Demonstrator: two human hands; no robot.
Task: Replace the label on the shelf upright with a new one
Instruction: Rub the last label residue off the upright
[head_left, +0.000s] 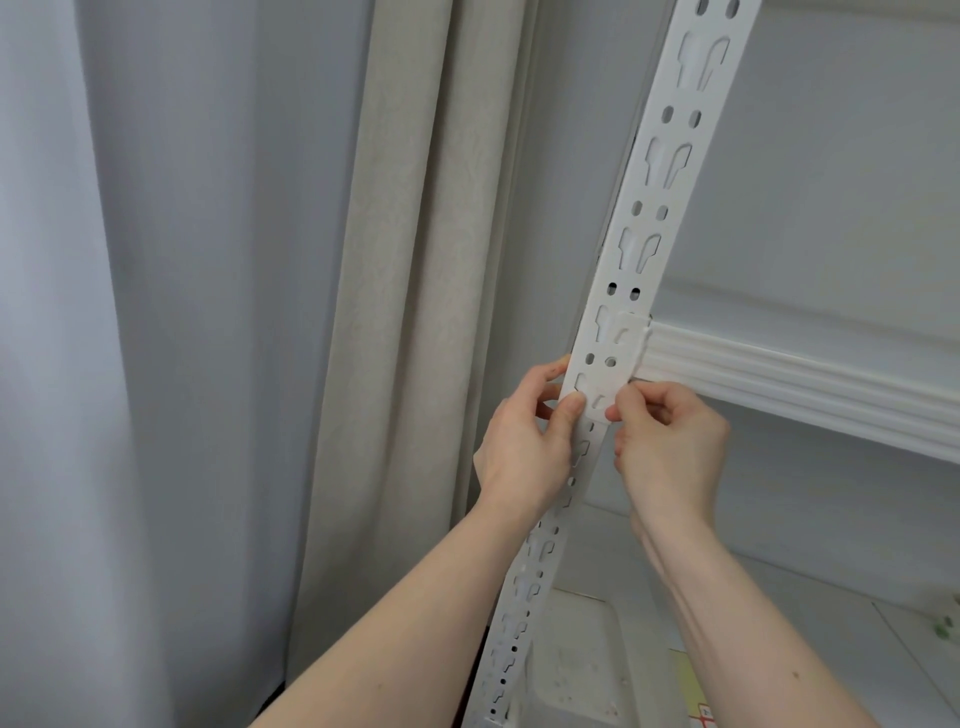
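Observation:
The white slotted shelf upright (670, 130) runs diagonally from top right to bottom centre. A pale, nearly see-through label (621, 358) lies flat over its slots where the shelf beam joins. My left hand (524, 452) grips the upright from the left, with the thumb pressed on the label's lower left part and the fingers curled behind the post. My right hand (670, 447) pinches the label's lower right corner between thumb and forefinger. Whether that corner is lifted off the metal I cannot tell.
A white ribbed shelf beam (805, 384) runs right from the upright. Beige and grey curtains (415, 312) hang close on the left. Below lies a translucent plastic lid or box (576, 670) on a lower shelf, with a paper sheet (693, 691) beside it.

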